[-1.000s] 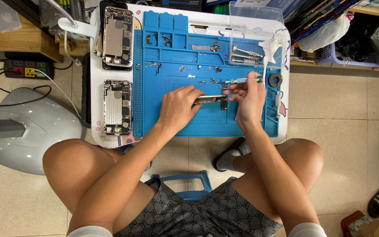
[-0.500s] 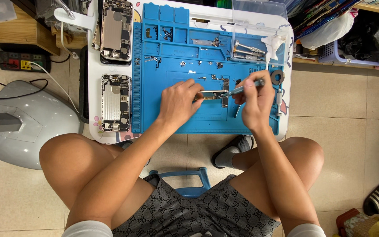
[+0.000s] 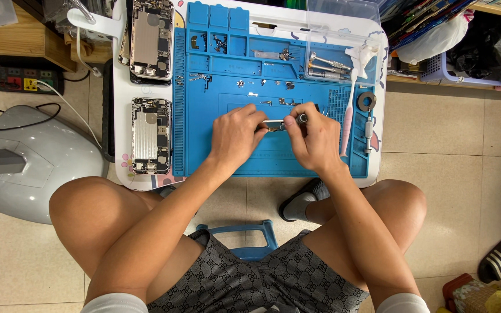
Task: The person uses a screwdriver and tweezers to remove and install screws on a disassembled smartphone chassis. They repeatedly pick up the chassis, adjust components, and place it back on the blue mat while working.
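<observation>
Left hand [image 3: 236, 136]: fingers closed, pinching a small metal part [image 3: 272, 125] at the middle of the blue mat [image 3: 204, 156].
Right hand [image 3: 314, 139]: gripping a screwdriver [image 3: 294, 120], tip at the part.
Nearby: loose screws [image 3: 265, 84] toward the mat's far edge.
Risk: a slipping tip could likely flick the part away.

Beige tile floor [image 3: 453, 191], white table [image 3: 378, 174]

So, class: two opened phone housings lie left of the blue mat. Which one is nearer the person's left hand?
The lower phone housing, level with the left hand. The upper phone housing lies farther up the white table, by the mat's top corner.
</observation>
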